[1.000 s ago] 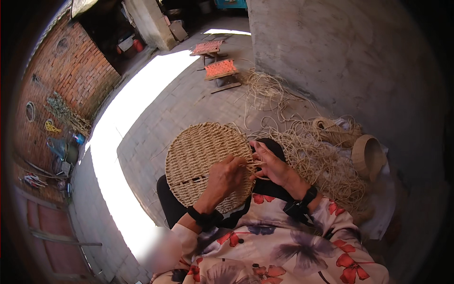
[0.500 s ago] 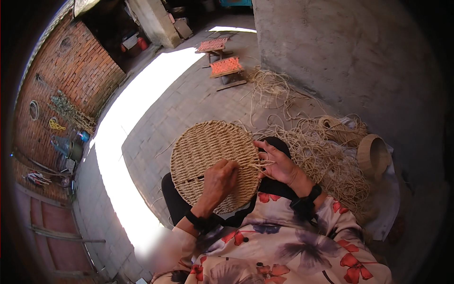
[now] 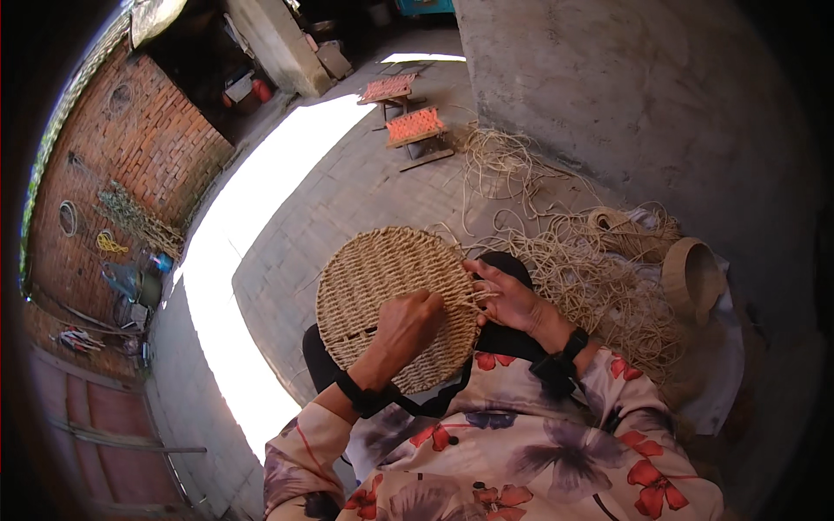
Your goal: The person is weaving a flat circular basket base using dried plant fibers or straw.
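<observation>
Head view: across the lap, over dark trousers [image 3: 321,358], a round woven mat [image 3: 375,273] of straw-coloured cord, with a short dark slit in the weave toward its left near part. Over the near right half of the mat, the left hand [image 3: 408,326], back of the hand upward, fingers curled inward; fingertips hidden, so cannot tell whether pinching any cord. At the right rim of the mat, the right hand [image 3: 511,300], fingers half bent and a little apart, with pale cord strands [image 3: 477,299] against them; cannot tell how firmly gripped. On the left wrist, a black band [image 3: 358,396]; on the right wrist, a black strap [image 3: 563,363]. Near, a pale top [image 3: 530,460] with red and purple flowers.

To the right, on the ground, a loose heap of cord [image 3: 599,300], with a thick roll [image 3: 630,240] at its far right side. Just right of that, a round basket [image 3: 675,271] on its side, by a pale sheet [image 3: 719,395]. Farther off, two low stools [image 3: 415,124] with red-orange woven seats, near a grey wall [image 3: 625,104]. Far left, a brick wall [image 3: 165,130] with a dried plant bunch [image 3: 137,217] and yellow rope [image 3: 110,241]. In the dark opening beyond, something red [image 3: 261,89], perhaps a container.
</observation>
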Available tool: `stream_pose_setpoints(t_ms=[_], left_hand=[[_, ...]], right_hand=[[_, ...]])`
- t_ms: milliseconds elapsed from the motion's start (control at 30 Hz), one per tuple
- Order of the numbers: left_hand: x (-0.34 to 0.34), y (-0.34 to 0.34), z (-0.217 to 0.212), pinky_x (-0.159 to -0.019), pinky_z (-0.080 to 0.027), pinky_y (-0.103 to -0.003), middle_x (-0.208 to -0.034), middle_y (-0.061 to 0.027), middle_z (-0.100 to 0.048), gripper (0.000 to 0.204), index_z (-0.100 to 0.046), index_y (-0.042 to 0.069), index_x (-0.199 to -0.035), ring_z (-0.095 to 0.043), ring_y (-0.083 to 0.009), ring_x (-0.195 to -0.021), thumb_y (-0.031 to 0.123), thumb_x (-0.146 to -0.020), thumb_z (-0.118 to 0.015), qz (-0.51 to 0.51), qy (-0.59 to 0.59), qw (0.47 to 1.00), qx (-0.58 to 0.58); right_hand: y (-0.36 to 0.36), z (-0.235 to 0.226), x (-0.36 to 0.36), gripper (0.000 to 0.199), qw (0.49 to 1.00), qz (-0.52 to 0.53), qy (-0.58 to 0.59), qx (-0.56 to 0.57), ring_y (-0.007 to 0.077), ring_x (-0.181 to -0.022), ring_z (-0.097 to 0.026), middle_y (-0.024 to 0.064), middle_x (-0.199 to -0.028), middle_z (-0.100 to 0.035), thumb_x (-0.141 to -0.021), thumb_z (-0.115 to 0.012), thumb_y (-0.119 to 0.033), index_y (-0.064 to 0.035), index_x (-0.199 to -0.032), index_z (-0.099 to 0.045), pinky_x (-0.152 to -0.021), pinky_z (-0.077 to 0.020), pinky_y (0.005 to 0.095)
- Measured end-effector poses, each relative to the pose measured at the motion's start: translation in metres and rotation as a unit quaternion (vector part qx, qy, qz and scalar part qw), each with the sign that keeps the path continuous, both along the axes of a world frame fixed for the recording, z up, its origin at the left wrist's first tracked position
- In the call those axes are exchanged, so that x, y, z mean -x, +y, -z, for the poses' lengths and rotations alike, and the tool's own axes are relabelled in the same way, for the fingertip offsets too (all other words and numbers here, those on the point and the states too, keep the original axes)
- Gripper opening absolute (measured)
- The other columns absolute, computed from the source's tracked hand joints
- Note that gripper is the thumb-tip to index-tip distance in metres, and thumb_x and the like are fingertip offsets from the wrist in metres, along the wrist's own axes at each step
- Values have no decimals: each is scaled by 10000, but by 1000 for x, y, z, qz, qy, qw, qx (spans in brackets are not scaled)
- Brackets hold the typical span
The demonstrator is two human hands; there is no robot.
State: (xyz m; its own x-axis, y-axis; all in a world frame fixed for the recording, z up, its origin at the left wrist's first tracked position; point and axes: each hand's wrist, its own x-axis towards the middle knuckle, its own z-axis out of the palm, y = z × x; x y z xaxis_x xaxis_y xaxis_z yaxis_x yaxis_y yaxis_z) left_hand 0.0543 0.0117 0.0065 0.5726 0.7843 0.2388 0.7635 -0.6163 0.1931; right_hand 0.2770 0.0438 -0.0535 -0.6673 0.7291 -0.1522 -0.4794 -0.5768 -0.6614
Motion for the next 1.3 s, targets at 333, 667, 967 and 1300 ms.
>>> stream_pose_setpoints(t_ms=[333,667,967,1300], left_hand=[[32,-13,-23,-593,-529,-410,-729,-134,-663,126,-599,13,-715,-668,-321,-643,114,-736,-672,-91,-14,994,53],[29,-12,-5,-738,-482,-262,-873,-29,-638,122,-522,54,-898,-589,-100,-812,85,-838,-624,-130,-491,772,382],[58,-14,-8,-652,-437,-311,-728,-48,-557,117,-544,44,-930,-558,-155,-710,152,-934,-500,-108,-406,819,392],[24,-8,-20,-595,-496,-485,-678,-181,-649,216,-674,57,-858,-633,-408,-634,270,-893,-652,-86,38,989,117]], right_hand=[[15,-25,-34,298,744,151,-508,-407,110,-658,-588,30,-723,-645,-966,-599,-296,-14,-920,-683,-583,-468,281],[31,-21,4,315,710,137,-517,-458,414,-805,-668,188,-806,-679,-942,-605,-352,-54,-1044,-586,-711,-506,478],[32,-7,8,202,721,159,-456,-496,394,-827,-674,180,-868,-692,-970,-556,-271,-103,-1074,-597,-727,-522,478],[33,-6,17,197,668,176,-494,-528,421,-714,-638,207,-709,-621,-968,-553,-277,-80,-976,-569,-638,-486,507]])
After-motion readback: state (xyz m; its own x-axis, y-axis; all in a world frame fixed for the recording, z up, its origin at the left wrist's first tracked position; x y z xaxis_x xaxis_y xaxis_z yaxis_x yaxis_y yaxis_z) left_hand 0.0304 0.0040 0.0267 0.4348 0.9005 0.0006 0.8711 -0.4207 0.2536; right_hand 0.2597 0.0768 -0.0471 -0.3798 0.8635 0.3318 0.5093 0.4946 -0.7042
